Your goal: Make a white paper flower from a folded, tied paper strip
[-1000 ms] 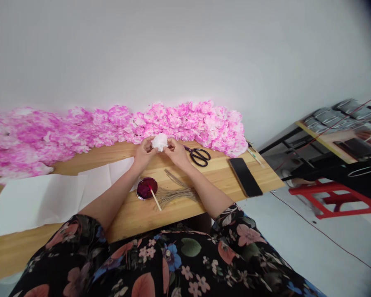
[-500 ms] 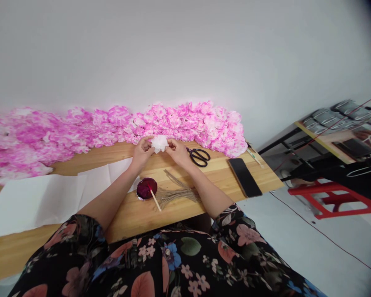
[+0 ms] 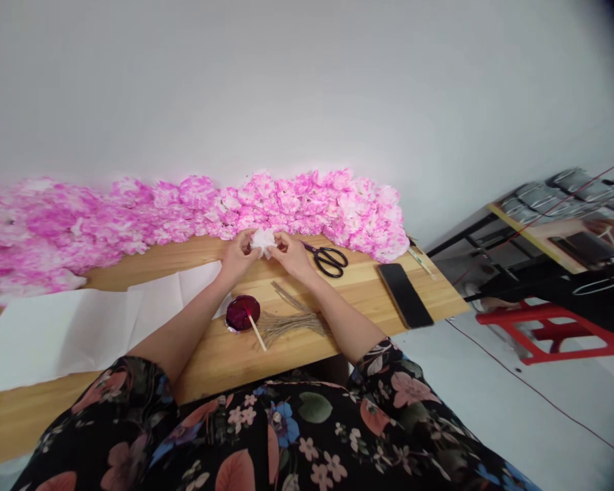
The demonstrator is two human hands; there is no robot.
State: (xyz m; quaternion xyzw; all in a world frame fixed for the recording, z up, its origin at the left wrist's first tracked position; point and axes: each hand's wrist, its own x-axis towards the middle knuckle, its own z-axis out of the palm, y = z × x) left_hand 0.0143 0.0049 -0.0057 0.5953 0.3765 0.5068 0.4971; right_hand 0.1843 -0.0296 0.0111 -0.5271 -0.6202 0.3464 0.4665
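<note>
Between my two hands is a small white paper flower (image 3: pixel 263 241) with ruffled petals, held above the wooden table (image 3: pixel 225 368). My left hand (image 3: pixel 240 251) grips its left side with bent fingers. On the other side, the fingers and thumb of my right hand (image 3: pixel 290 254) pinch its right edge. Below my hands sits a round dish of dark magenta dye (image 3: pixel 242 312) with a thin wooden stick (image 3: pixel 257 332) leaning in it. A bundle of thin brown twig-like strands (image 3: pixel 291 324) lies beside the dish, partly behind my right forearm.
Pink-and-white paper flowers (image 3: pixel 184 204) are heaped along the wall. White paper sheets (image 3: pixel 97 327) lie at left. Black-handled scissors (image 3: pixel 329 261), a black phone (image 3: pixel 405 294) and a thin brush-like tool (image 3: pixel 422 260) lie at right. A red stool (image 3: pixel 557 331) stands beyond; another person's hand (image 3: pixel 611 228) shows far right.
My hands have drawn slightly closer together around the white flower, and its petals look more gathered and ruffled. The things on the table have stayed in place.
</note>
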